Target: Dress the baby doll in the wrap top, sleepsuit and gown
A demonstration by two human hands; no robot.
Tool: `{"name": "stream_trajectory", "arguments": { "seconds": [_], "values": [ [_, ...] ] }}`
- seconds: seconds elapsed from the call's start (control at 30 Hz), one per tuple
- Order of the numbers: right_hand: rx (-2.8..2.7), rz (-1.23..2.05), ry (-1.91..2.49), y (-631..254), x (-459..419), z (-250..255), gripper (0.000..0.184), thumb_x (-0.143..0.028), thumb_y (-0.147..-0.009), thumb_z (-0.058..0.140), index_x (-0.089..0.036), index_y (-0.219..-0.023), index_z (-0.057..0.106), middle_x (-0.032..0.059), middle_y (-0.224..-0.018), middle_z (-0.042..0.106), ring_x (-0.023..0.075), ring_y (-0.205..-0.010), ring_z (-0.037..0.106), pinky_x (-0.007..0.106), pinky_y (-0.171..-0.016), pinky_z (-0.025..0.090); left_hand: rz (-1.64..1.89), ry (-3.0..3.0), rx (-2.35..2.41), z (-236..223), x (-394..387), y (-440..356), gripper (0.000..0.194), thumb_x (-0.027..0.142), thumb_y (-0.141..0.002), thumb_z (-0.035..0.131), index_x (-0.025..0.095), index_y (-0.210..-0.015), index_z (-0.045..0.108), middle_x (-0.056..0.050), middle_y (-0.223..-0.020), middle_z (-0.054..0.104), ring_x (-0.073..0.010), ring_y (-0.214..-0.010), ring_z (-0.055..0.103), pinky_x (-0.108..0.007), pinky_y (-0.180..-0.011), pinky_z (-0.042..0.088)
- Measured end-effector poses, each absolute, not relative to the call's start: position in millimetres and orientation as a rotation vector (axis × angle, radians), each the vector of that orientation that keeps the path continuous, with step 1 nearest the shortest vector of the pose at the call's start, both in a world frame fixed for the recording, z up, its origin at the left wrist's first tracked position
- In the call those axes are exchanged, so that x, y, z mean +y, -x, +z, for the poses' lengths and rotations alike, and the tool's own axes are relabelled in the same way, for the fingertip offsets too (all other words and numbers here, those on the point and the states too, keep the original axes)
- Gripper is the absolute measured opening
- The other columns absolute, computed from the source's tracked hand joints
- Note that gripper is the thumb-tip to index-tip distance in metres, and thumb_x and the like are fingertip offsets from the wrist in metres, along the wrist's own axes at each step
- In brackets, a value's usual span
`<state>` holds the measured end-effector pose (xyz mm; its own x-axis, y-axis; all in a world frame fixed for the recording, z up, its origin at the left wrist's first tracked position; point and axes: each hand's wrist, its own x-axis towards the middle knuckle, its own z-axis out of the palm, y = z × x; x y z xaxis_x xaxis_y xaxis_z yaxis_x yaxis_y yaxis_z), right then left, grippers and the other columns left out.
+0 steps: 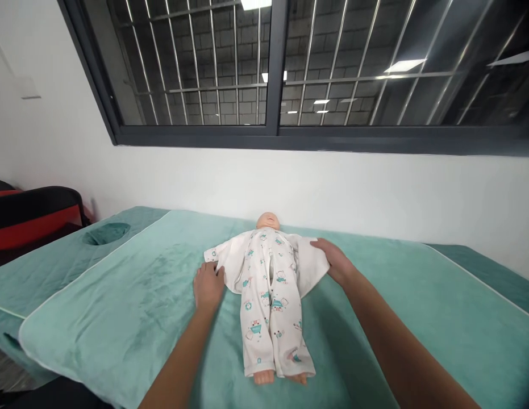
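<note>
A baby doll (268,220) lies on its back on a green padded bed, its head toward the wall and its feet toward me. It wears white printed trousers (278,335), and a white printed baby top (235,258) is spread open around its upper body. My left hand (208,286) is closed at the edge of the top, just below the sleeve end on the left. On the other side, my right hand (334,260) pinches the top's right-hand part and holds it out sideways. The doll's arms are hidden by the cloth.
The green bed cover (132,295) stretches to both sides, with a round face hole (106,233) at the left. A black and red padded object (38,218) stands beyond the left end. Behind the bed are a white wall (358,193) and a barred window (196,68).
</note>
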<state>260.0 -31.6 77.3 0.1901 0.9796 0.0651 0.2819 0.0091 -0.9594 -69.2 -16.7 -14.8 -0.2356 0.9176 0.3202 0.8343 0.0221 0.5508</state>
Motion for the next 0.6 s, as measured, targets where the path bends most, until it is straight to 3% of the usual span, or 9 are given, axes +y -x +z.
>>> {"name": "stream_trajectory", "arguments": {
  "seconds": [0.2, 0.3, 0.4, 0.47, 0.6],
  "values": [
    [-1.866, 0.641, 1.401, -197, -44, 89, 0.013, -0.026, -0.071, 0.056, -0.021, -0.083, 0.056, 0.0051, -0.098, 0.063, 0.0242, -0.097, 0.058, 0.038, -0.085, 0.046, 1.147, -1.664, 2.05, -13, -23, 71, 0.026, 0.04, -0.089, 0.041, 0.02, -0.099, 0.055, -0.009, -0.087, 0.066, -0.0254, -0.08, 0.061, -0.033, -0.071, 0.041],
    [-1.994, 0.368, 1.399, -183, -66, 65, 0.033, -0.021, -0.076, 0.053, -0.021, -0.109, 0.059, 0.0094, -0.131, 0.054, 0.0276, -0.126, 0.043, 0.046, -0.105, 0.034, 1.24, -1.572, 1.961, -12, -25, 72, 0.025, 0.04, -0.088, 0.042, 0.021, -0.1, 0.052, -0.008, -0.088, 0.065, -0.0251, -0.079, 0.06, -0.033, -0.07, 0.041],
    [-1.907, 0.413, 1.353, -181, -81, 49, 0.051, -0.03, -0.082, 0.056, -0.023, -0.132, 0.048, 0.0072, -0.148, 0.039, 0.0251, -0.139, 0.029, 0.044, -0.115, 0.023, 1.354, -1.489, 1.837, -11, -24, 71, 0.024, 0.04, -0.087, 0.044, 0.02, -0.1, 0.05, -0.007, -0.091, 0.063, -0.0222, -0.079, 0.059, -0.031, -0.071, 0.043],
    [-1.764, 0.568, 1.332, -183, -82, 48, 0.05, -0.039, -0.085, 0.054, -0.025, -0.133, 0.048, 0.0056, -0.145, 0.043, 0.0239, -0.136, 0.036, 0.043, -0.113, 0.027, 1.418, -1.449, 1.746, -8, -22, 67, 0.027, 0.044, -0.086, 0.045, 0.02, -0.099, 0.049, -0.005, -0.089, 0.062, -0.0194, -0.076, 0.058, -0.029, -0.069, 0.044],
    [-1.433, 0.656, 1.371, -191, -59, 58, 0.039, -0.046, -0.088, 0.046, -0.024, -0.117, 0.06, 0.0057, -0.129, 0.058, 0.024, -0.119, 0.053, 0.042, -0.104, 0.039, 1.535, -1.243, 1.403, 17, -19, 45, 0.034, 0.053, -0.084, 0.048, 0.023, -0.1, 0.047, 0.001, -0.081, 0.058, -0.0145, -0.068, 0.056, -0.024, -0.061, 0.044]
  ]
}}
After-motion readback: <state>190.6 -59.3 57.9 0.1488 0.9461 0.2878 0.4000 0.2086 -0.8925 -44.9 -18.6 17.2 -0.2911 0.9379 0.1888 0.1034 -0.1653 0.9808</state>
